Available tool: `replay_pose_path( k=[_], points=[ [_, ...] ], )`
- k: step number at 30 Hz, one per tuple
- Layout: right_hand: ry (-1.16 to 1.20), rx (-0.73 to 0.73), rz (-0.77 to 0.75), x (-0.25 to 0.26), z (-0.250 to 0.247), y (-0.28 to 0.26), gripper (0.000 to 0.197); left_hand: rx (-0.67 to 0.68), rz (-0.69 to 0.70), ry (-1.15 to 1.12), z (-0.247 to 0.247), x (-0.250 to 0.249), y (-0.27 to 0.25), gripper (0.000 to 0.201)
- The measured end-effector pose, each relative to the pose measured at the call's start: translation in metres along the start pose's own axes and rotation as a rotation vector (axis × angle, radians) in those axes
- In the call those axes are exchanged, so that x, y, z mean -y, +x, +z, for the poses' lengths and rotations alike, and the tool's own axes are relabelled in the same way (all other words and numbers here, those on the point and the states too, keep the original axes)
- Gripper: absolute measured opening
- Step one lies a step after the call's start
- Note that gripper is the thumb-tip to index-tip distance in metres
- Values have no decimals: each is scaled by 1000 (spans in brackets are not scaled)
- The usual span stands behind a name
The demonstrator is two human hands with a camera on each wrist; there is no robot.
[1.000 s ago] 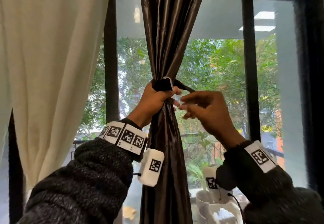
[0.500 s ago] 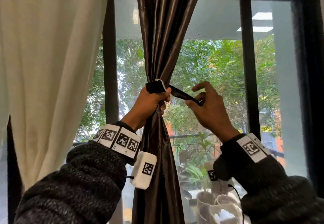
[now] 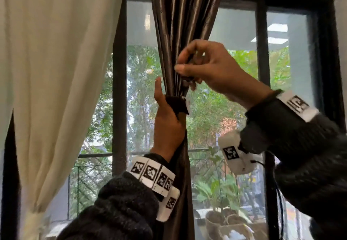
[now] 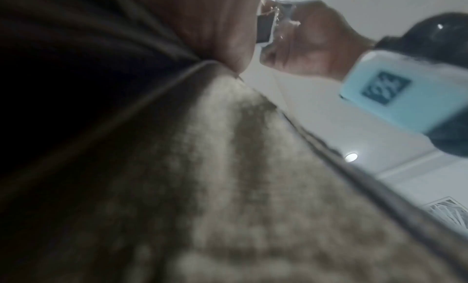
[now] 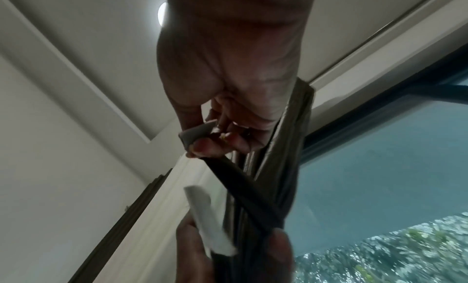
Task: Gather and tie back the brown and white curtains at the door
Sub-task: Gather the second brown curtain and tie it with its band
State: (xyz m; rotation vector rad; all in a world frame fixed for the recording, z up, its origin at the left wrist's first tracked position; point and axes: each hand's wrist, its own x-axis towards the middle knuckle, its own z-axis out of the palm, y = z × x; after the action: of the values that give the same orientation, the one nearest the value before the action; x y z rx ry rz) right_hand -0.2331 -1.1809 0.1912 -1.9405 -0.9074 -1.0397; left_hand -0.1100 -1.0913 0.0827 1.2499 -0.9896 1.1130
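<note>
The brown curtain (image 3: pixel 180 33) hangs gathered in the middle of the glass door. My left hand (image 3: pixel 169 112) grips the bundle and pins one end of the black tie strap (image 3: pixel 176 104), which has a white patch, against it, with one finger pointing up. My right hand (image 3: pixel 185 63) is just above it, in front of the folds, pinching the strap's other end. In the right wrist view the strap (image 5: pixel 243 189) runs from my right fingertips (image 5: pixel 202 147) down round the curtain (image 5: pixel 286 147) to the left hand (image 5: pixel 192 253). The white curtain (image 3: pixel 56 70) hangs at the left, narrowing toward its foot.
The black door frame (image 3: pixel 118 108) stands between the two curtains, with another upright (image 3: pixel 262 52) to the right. Potted plants (image 3: pixel 225 211) stand beyond the glass at the lower right. The left wrist view is mostly blurred curtain cloth (image 4: pixel 202 187).
My right hand has carried the strap's free end from the right of the curtain up and left, across the front of the folds. The left hand has kept its grip on the bundle.
</note>
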Motion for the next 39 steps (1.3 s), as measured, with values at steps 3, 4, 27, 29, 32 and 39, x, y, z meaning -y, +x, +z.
replay_pose_path(
  k=[3,4,27,29,32,39],
  points=[
    [-117,104,76,11,18,27,20,-75,43,108,1,-6,-6,82],
    [-129,139,110,11,22,32,22,-87,46,134,0,-6,-6,81],
    [125,-168,289,-9,27,7,16,-16,-3,214,-2,-12,-9,89],
    [158,-199,347,-13,21,9,18,-10,-15,183,0,-14,-10,92],
    [40,-195,346,-17,16,13,9,4,-21,152,4,-18,-9,93],
    [-81,-178,250,-19,16,-3,22,20,-73,226,-1,-14,-5,83]
  ],
)
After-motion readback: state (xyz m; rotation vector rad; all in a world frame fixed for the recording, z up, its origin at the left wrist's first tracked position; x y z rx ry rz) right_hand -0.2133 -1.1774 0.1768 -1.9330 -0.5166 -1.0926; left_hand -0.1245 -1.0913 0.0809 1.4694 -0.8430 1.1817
